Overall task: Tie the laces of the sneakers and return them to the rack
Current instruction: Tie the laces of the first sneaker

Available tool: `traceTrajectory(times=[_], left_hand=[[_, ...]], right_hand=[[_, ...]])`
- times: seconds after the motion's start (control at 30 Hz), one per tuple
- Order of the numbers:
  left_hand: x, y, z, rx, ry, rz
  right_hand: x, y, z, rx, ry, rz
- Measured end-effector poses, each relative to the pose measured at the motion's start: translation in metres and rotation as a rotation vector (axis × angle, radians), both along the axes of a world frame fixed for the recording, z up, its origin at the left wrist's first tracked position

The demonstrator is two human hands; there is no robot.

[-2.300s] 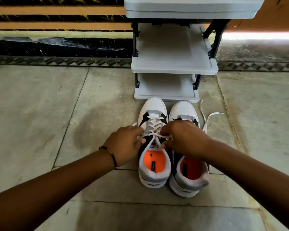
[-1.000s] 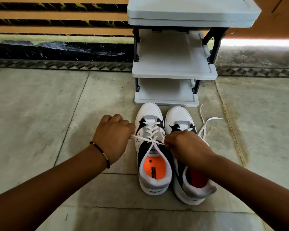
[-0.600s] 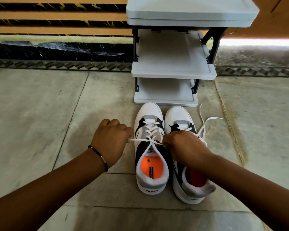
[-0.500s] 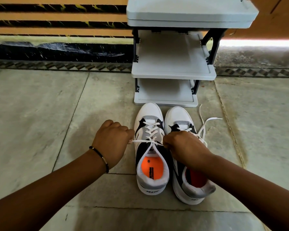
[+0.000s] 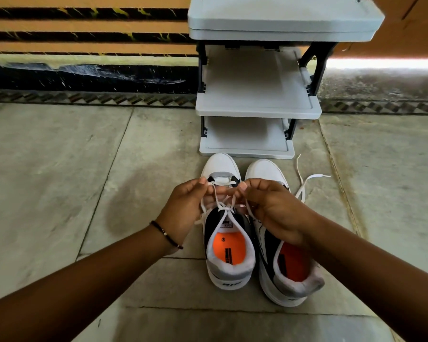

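Note:
Two white-and-black sneakers with orange insoles stand side by side on the floor, toes toward the rack. Over the left sneaker [image 5: 229,255] my left hand [image 5: 184,211] and my right hand [image 5: 272,208] each pinch a strand of its white lace [image 5: 224,207], which crosses in a first knot above the tongue. The hands hide most of the eyelets. The right sneaker [image 5: 288,272] has loose laces [image 5: 307,181] trailing on the floor to its right. The grey three-tier shoe rack [image 5: 257,112] stands just beyond the toes, with no shoes on its shelves.
The floor is large grey stone slabs with open room to the left and right of the sneakers. A wall with orange and black stripes and a patterned border strip [image 5: 84,98] runs behind the rack.
My hands had been pulling the lace ends out sideways, taut. They have now come together above the left sneaker's tongue, fingers raised, with the lace slack and looping between them.

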State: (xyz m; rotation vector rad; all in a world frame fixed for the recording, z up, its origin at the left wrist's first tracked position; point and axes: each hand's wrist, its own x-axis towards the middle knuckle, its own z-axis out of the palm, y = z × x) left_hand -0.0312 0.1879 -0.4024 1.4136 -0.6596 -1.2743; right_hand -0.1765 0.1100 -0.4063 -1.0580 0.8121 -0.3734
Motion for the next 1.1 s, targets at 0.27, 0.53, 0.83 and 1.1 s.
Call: traceTrajectory(times=[0.27, 0.53, 0.83, 1.1], left_hand=[[-0.003, 0.000, -0.012, -0.066, 0.020, -0.022], [0.000, 0.007, -0.020, -0.166, -0.225, -0.173], [-0.007, 0.007, -0.020, -0.194, -0.230, -0.091], [-0.010, 0.004, -0.020, -0.159, -0.184, -0.071]], right_hand=[[0.012, -0.001, -0.006, 0.036, 0.042, -0.033], [0.011, -0.002, -0.010, -0.005, 0.080, -0.023], [0.014, -0.003, -0.007, 0.024, 0.019, -0.124], [0.016, 0.000, -0.005, -0.022, 0.052, -0.243]])
